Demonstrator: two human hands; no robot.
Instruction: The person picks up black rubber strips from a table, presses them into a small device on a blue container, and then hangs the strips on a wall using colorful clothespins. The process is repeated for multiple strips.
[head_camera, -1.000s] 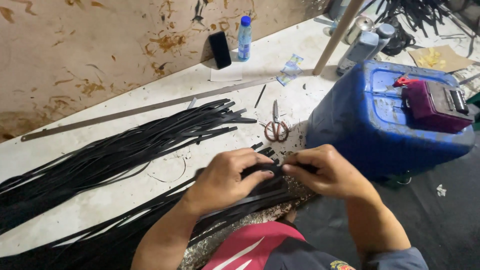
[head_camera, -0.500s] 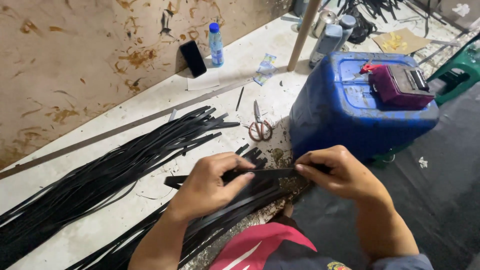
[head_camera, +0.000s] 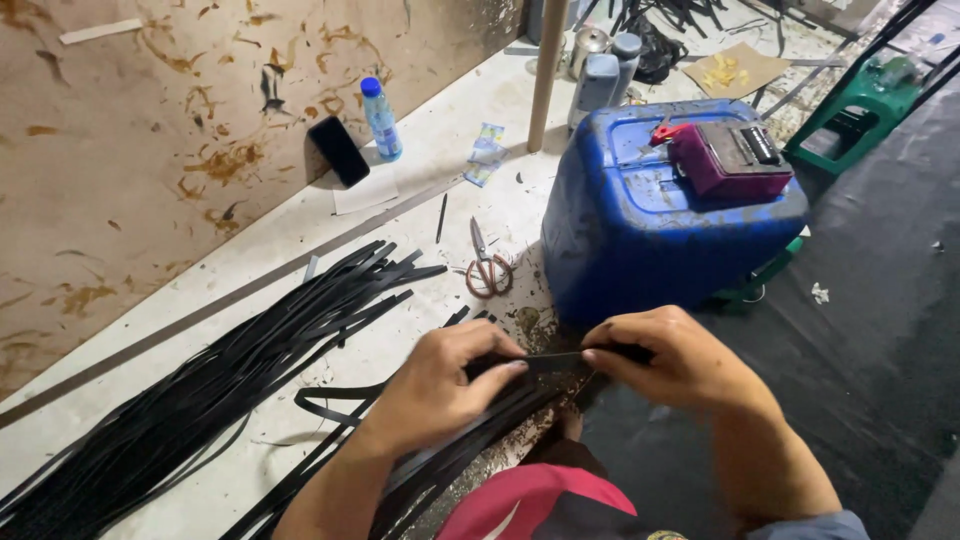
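Nearest the camera, both hands grip one black strip (head_camera: 555, 360) stretched between them above the near edge of the surface (head_camera: 420, 190). The left hand (head_camera: 440, 385) pinches its left part with thumb and fingers closed on it; the right hand (head_camera: 675, 360) is closed on its right end. Under the hands lies a bundle of black strips (head_camera: 450, 455) running down toward the lower left, with one loose strip curling out beside it.

Further left, a larger heap of black strips (head_camera: 230, 380) fans across the pale surface, well apart from the hands. Beyond the hands, a pair of scissors (head_camera: 487, 265) lies flat, just beside a blue plastic canister (head_camera: 660, 230) on its side, which carries a dark red box (head_camera: 730, 160) on top.

At the far edge, a black phone (head_camera: 338, 150) and a clear bottle with a blue cap (head_camera: 381, 120) stand against the stained board wall (head_camera: 150, 150). A green stool (head_camera: 860, 120) is at the far right.
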